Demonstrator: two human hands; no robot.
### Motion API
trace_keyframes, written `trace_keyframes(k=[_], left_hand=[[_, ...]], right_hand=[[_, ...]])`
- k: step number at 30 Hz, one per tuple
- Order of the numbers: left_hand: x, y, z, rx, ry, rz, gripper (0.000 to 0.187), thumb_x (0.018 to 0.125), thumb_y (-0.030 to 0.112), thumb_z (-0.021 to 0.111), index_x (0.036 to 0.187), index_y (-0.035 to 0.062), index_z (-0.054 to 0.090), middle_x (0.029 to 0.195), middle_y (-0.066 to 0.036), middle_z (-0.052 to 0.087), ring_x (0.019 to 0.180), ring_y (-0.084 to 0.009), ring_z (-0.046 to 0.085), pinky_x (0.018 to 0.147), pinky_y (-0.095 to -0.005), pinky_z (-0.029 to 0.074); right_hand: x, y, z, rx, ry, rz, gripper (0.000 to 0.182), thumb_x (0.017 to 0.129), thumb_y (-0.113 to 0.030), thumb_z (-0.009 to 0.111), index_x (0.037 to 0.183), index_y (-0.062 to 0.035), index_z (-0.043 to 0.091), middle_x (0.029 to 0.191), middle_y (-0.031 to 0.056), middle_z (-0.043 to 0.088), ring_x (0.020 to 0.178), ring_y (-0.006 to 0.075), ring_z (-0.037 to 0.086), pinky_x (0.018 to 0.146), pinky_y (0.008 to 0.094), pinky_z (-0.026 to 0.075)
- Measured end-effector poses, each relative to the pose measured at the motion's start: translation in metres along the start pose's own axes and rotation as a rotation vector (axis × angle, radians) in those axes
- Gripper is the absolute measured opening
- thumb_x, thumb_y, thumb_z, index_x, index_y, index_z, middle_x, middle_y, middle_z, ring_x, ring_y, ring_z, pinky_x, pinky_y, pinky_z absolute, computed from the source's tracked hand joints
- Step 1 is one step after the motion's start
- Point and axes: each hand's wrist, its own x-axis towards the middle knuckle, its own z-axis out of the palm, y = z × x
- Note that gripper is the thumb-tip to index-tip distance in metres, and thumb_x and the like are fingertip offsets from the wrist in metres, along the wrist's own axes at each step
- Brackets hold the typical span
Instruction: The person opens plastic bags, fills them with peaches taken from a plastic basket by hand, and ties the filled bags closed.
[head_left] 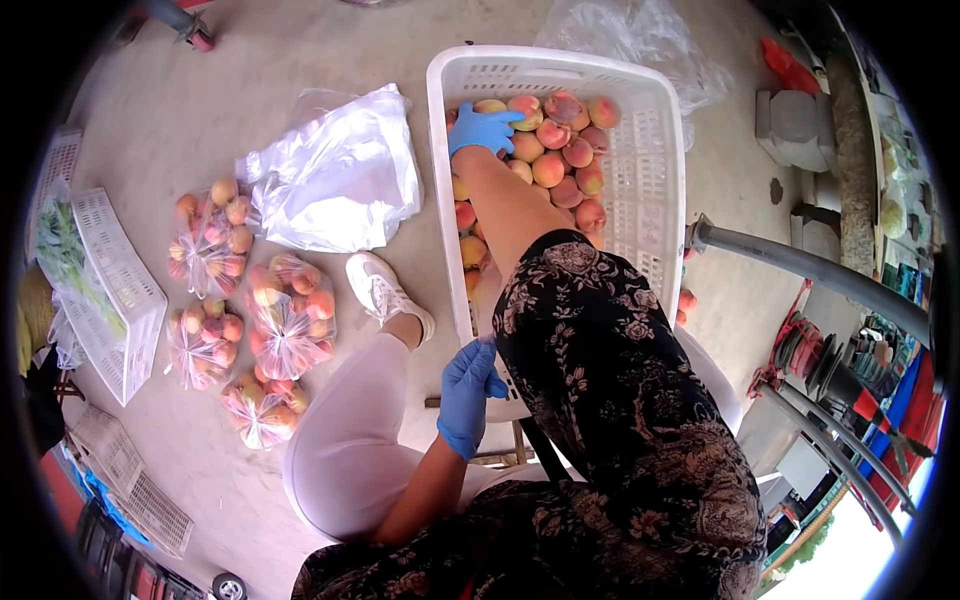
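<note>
A white plastic crate [640, 180] holds many red-and-yellow peaches [548, 169]. My right hand [483, 131], in a blue glove, reaches into its far left corner with fingers spread over the peaches and touching them; I see nothing gripped. Nearer my body, my left hand [465, 392], also blue-gloved, is closed in a pinch by the crate's near left edge. What its fingertips hold, if anything, is too small to make out. My right forearm and the dark floral sleeve [610, 340] hide part of the crate and its fruit.
Several clear bags of peaches [290, 315] rest on the floor to the left, near a stack of clear plastic bags [340, 180] and my white shoe [385, 290]. A crate of greens [120, 290] stands far left. At right, a grey metal pole [810, 265] reaches the crate's side.
</note>
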Motion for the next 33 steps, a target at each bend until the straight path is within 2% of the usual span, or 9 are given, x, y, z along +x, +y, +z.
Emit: trace_keyframes(k=[7, 9, 13, 17, 20, 23, 27, 31, 33], left_hand=[[-0.009, 0.011, 0.011, 0.057, -0.009, -0.001, 0.029, 0.092, 0.021, 0.046, 0.108, 0.0008, 0.059, 0.066, 0.003, 0.050, 0.052, -0.0028, 0.042, 0.050, -0.0155, 0.036], [-0.012, 0.013, 0.017, 0.091, 0.020, -0.003, 0.030, 0.092, 0.020, 0.046, 0.110, 0.0004, 0.059, 0.057, 0.005, 0.042, 0.050, -0.0027, 0.036, 0.049, -0.0152, 0.031], [-0.008, 0.004, 0.017, 0.012, 0.043, 0.050, 0.030, 0.091, 0.019, 0.046, 0.111, -0.0015, 0.058, 0.057, 0.007, 0.033, 0.049, -0.0033, 0.028, 0.047, -0.0173, 0.025], [-0.005, -0.001, 0.018, -0.022, 0.076, 0.094, 0.031, 0.090, 0.017, 0.045, 0.111, -0.0025, 0.057, 0.057, 0.007, 0.031, 0.049, -0.0034, 0.028, 0.046, -0.0174, 0.024], [-0.005, -0.003, 0.019, 0.011, 0.049, 0.123, 0.030, 0.090, 0.017, 0.045, 0.110, -0.0025, 0.058, 0.057, 0.007, 0.030, 0.049, -0.0033, 0.027, 0.046, -0.0177, 0.023], [-0.006, -0.006, 0.016, -0.005, 0.027, 0.124, 0.030, 0.091, 0.018, 0.045, 0.107, -0.0036, 0.059, 0.058, 0.006, 0.031, 0.049, -0.0035, 0.027, 0.046, -0.0178, 0.023], [-0.003, -0.008, 0.006, -0.063, 0.051, 0.098, 0.027, 0.091, 0.019, 0.047, 0.102, -0.0002, 0.062, 0.056, 0.006, 0.040, 0.048, -0.0029, 0.031, 0.045, -0.0173, 0.027], [-0.002, -0.005, 0.008, -0.055, 0.070, 0.095, 0.027, 0.091, 0.021, 0.049, 0.101, -0.0005, 0.062, 0.057, 0.005, 0.045, 0.048, -0.0024, 0.036, 0.045, -0.0166, 0.029], [-0.001, 0.000, 0.003, -0.036, 0.045, 0.065, 0.029, 0.092, 0.023, 0.049, 0.101, 0.0001, 0.062, 0.057, 0.004, 0.046, 0.049, -0.0021, 0.039, 0.045, -0.0160, 0.032]], right_hand=[[-0.010, 0.075, 0.013, 0.410, 0.257, -0.541, 0.065, 0.063, -0.022, 0.075, 0.123, -0.0208, 0.050, 0.133, 0.0270, 0.029, 0.105, 0.0289, 0.051, 0.085, 0.0259, 0.045], [-0.022, 0.123, 0.001, 1.076, -0.114, -0.603, 0.063, 0.067, -0.023, 0.074, 0.124, -0.0120, 0.049, 0.115, 0.0095, 0.055, 0.106, 0.0223, 0.051, 0.090, 0.0299, 0.044], [-0.086, 0.232, -0.044, 1.796, -1.183, -0.515, 0.068, 0.073, -0.013, 0.069, 0.131, -0.0012, 0.036, 0.126, 0.0095, 0.046, 0.115, 0.0227, 0.046, 0.099, 0.0335, 0.037], [-0.150, 0.280, -0.023, 1.567, -1.417, -0.411, 0.071, 0.072, -0.023, 0.071, 0.130, 0.0001, 0.037, 0.129, 0.0101, 0.044, 0.119, 0.0240, 0.043, 0.100, 0.0376, 0.036], [-0.165, 0.265, 0.010, 0.934, -0.885, -0.611, 0.055, 0.073, -0.026, 0.069, 0.120, -0.0047, 0.052, 0.114, 0.0103, 0.057, 0.103, 0.0187, 0.055, 0.090, 0.0323, 0.043], [-0.158, 0.236, -0.009, 0.413, -0.742, -0.580, 0.035, 0.075, -0.028, 0.066, 0.102, -0.0067, 0.064, 0.090, 0.0097, 0.065, 0.078, 0.0156, 0.060, 0.075, 0.0299, 0.047], [-0.100, 0.195, -0.057, 0.803, -0.249, -0.510, 0.020, 0.077, -0.023, 0.065, 0.086, -0.0048, 0.067, 0.078, 0.0061, 0.064, 0.072, 0.0154, 0.061, 0.068, 0.0287, 0.048], [-0.015, 0.138, -0.064, 0.047, 0.472, -0.507, 0.053, 0.071, -0.047, 0.066, 0.106, -0.0084, 0.059, 0.130, 0.0171, 0.040, 0.113, 0.0339, 0.045, 0.084, 0.0472, 0.042], [0.017, 0.108, -0.056, -0.130, 0.379, -0.304, 0.068, 0.068, -0.056, 0.064, 0.117, -0.0108, 0.050, 0.137, 0.0227, 0.020, 0.118, 0.0422, 0.033, 0.087, 0.0537, 0.036]])
